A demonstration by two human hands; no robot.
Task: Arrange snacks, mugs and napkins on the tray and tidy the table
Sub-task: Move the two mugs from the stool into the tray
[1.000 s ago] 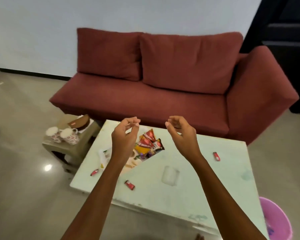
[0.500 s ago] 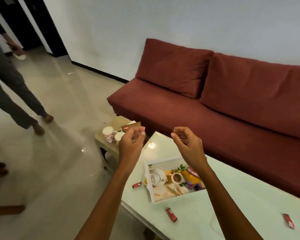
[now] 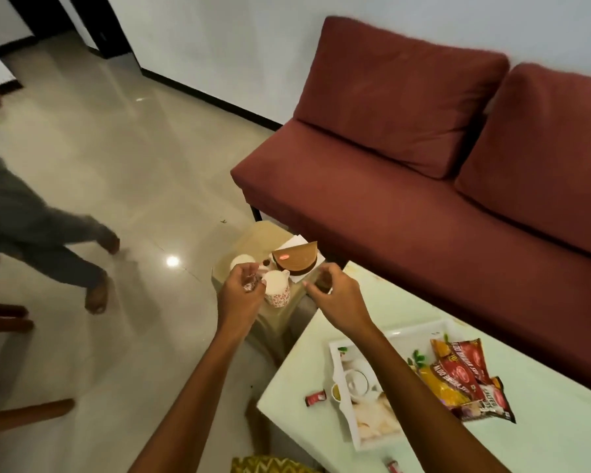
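**A:** ok so where are the mugs (image 3: 276,290) at? Two patterned ones sit on the little side stool (image 3: 289,310), just left of the coffee table (image 3: 543,448), next to a brown fan-shaped napkin holder (image 3: 296,261).

**B:** yeah, and the hands have come down over them since half a second ago, when both were raised mid-air. Left hand (image 3: 238,297) is curled, fingertips touching the near mug's rim area; can't tell if it really grips yet. Right hand (image 3: 335,297) is loosely cupped, empty, beside the holder.

**A:** tray (image 3: 336,356)?

**B:** on the table, right of the stool, snack packets (image 3: 464,377) piled in it. View swung left too. Mug fetch looks next, I'd guess.
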